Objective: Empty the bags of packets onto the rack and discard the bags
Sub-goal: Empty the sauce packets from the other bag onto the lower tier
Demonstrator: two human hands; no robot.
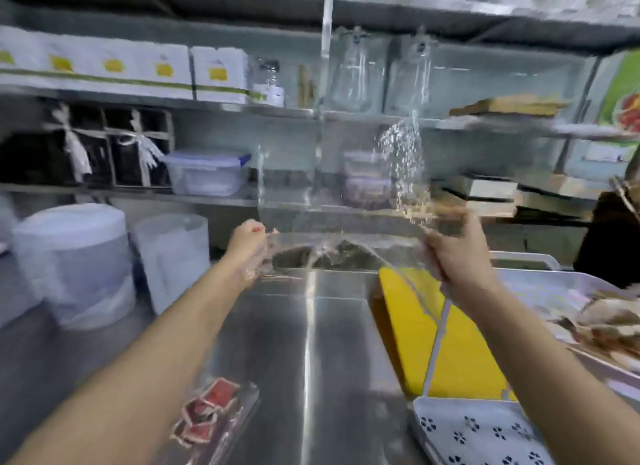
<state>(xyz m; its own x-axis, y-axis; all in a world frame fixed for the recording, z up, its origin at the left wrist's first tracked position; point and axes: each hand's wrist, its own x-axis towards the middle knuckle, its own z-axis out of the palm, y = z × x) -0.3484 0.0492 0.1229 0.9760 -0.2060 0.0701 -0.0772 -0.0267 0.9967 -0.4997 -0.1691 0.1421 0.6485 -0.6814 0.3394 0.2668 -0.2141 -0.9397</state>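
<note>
I hold a clear plastic bag (pixel 332 201) stretched upright between both hands above the steel counter; it looks empty, though motion blur makes this hard to judge. My left hand (pixel 247 248) grips its left edge and my right hand (pixel 457 253) grips its right edge. A second clear bag with red packets (pixel 211 412) lies on the counter under my left forearm. At the right, a white rack tray (pixel 540 291) holds a pile of brownish packets (pixel 609 326).
A yellow board (pixel 460 353) and a white perforated tray (pixel 478 433) sit at the lower right. Wrapped stacks of white plates (pixel 76 267) stand at the left. Shelves behind hold boxes, containers and hanging glass jugs (pixel 349 73). A person in dark clothing (pixel 609 236) stands at the far right.
</note>
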